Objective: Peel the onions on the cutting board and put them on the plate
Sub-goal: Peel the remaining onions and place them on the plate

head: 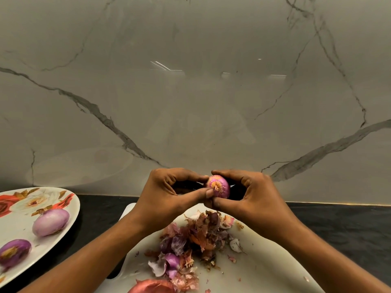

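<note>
A small purple onion (pixel 220 187) is held up above the white cutting board (pixel 264 256), its root end facing me. My left hand (pixel 169 193) pinches it from the left with thumb and forefinger. My right hand (pixel 251 193) grips it from the right, fingers curled round it. A heap of dry onion skins (pixel 194 244) lies on the board below. An unpeeled reddish onion (pixel 152 287) shows at the board's near edge. On the flowered plate (pixel 25 208) at left lie two peeled onions, a pale one (pixel 50 222) and a darker purple one (pixel 14 251).
The board and plate rest on a dark countertop (pixel 338 225). A marble backsplash (pixel 190 92) rises right behind my hands. A dark strip of counter separates plate and board.
</note>
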